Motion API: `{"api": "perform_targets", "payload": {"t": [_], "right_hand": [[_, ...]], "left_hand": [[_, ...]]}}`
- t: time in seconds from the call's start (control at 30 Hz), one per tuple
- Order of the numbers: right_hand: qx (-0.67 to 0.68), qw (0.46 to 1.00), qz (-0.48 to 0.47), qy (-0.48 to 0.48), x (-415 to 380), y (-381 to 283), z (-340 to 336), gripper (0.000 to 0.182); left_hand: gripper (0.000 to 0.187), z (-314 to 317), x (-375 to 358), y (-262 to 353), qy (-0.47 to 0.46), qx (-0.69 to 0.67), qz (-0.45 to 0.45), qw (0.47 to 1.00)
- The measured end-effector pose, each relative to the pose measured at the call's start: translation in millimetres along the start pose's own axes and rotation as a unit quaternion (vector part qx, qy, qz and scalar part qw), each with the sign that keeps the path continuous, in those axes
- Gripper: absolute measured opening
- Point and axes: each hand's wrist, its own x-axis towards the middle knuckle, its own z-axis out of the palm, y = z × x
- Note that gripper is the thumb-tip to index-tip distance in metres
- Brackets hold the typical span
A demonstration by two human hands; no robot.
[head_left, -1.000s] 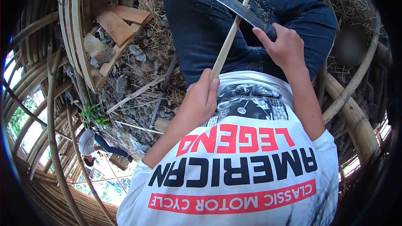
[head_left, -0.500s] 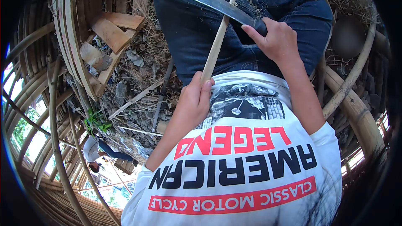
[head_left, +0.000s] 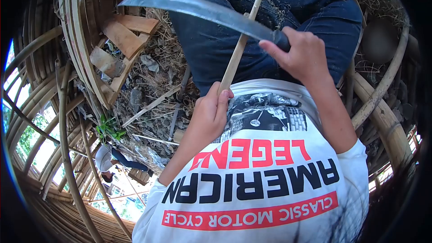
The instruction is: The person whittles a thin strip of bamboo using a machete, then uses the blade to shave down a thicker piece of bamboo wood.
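Observation:
My left hand [head_left: 210,111] is closed around the lower end of a pale bamboo strip [head_left: 234,64], in front of my shirt. The strip slants up and to the right, over my jeans. My right hand [head_left: 302,54] grips the dark handle of a machete [head_left: 198,14], with the thumb laid along it. Its long curved blade points left and crosses the strip, hiding a short part of it. A small node or nub shows on the strip just above the blade. Fine shavings lie on my jeans [head_left: 306,11].
Wooden boards [head_left: 122,38] lie at the upper left beside curved bamboo slats [head_left: 76,40]. Bamboo poles [head_left: 382,121] stand on the right. A green plant [head_left: 109,128] grows at the left, near another person [head_left: 104,159] in the background. Dry debris covers the ground [head_left: 148,81].
The machete has shifted slightly left and down across the strip, its tip lower than before. My left hand still holds the strip; the whole view has shifted a little.

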Motion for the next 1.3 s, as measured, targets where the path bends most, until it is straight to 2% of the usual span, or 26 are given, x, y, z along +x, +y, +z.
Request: {"api": "perform_targets", "payload": {"t": [0.07, 0.1, 0.23, 0.33, 0.4, 0.47, 0.57, 0.67, 0.73, 0.8, 0.93, 1.03, 1.07, 1.13, 1.23, 1.3], "right_hand": [[0.015, 0.996, 0.074, -0.038, 11.4, 12.2, -0.6, 0.067], [0.012, 0.996, 0.074, -0.043, 12.8, 15.3, 3.6, 0.069], [-0.007, 0.999, 0.032, -0.003, 13.7, 9.7, 2.5, 0.073], [0.014, 0.999, 0.038, -0.011, 11.9, 7.8, -6.5, 0.062], [-0.025, 0.999, 0.026, -0.028, 18.3, 17.0, -11.4, 0.072], [-0.034, 0.999, 0.03, -0.027, 19.4, 15.1, -4.0, 0.069], [0.008, 0.999, 0.005, 0.033, 14.8, 1.4, 7.8, 0.068], [0.009, 1.0, -0.021, -0.004, 13.9, 1.1, 0.7, 0.068], [-0.004, 0.999, 0.03, -0.017, 23.9, 15.4, 0.8, 0.07], [0.013, 0.999, 0.029, -0.005, 27.2, 21.1, 8.9, 0.07], [0.026, 0.999, 0.034, -0.003, 22.7, 3.0, 9.0, 0.071], [-0.001, 0.999, -0.037, 0.019, 21.4, 5.1, 6.2, 0.073], [-0.031, 0.999, -0.037, 0.022, 25.4, 11.9, 2.9, 0.072], [-0.012, 1.0, 0.025, -0.003, 33.6, 26.3, 6.4, 0.071], [-0.025, 0.999, -0.006, 0.042, 34.4, 18.0, 8.2, 0.07], [-0.009, 0.999, -0.022, 0.021, 26.3, 4.6, 2.8, 0.07]], "left_hand": [[0.025, 1.6, -3.1, -0.5, 0.006, -0.011, -0.006, 1.0], [0.025, 1.6, -3.2, -0.6, 0.008, -0.009, -0.007, 1.0], [0.023, 2.2, -2.2, 4.2, 0.029, 0.009, -0.009, 1.0], [0.022, 1.6, -4.7, 6.2, 0.031, 0.024, -0.006, 0.999], [0.022, 2.8, -3.5, 5.6, 0.024, 0.032, 0.0, 0.999], [0.022, 4.6, -0.3, 4.3, 0.037, 0.04, 0.009, 0.998], [0.014, 2.2, -1.1, 4.6, 0.042, 0.048, 0.015, 0.998], [0.014, 1.0, -4.5, 9.4, 0.036, 0.045, 0.002, 0.998], [0.013, 3.2, -3.5, 7.4, 0.036, 0.044, 0.002, 0.998], [0.021, 6.1, 0.2, 2.4, 0.038, 0.035, 0.003, 0.999], [0.02, 3.1, -1.1, 3.9, 0.047, 0.042, -0.008, 0.998], [0.013, 1.0, -2.0, 5.7, 0.04, 0.063, 0.033, 0.997], [0.013, -0.2, -3.7, 6.6, 0.032, 0.059, 0.013, 0.998], [0.012, -0.2, -3.8, 6.4, 0.027, 0.054, -0.006, 0.998], [0.011, 2.7, 3.7, 7.1, 0.042, 0.055, 0.018, 0.997], [0.011, 2.7, -0.4, 7.0, 0.04, 0.066, 0.03, 0.997]]}}
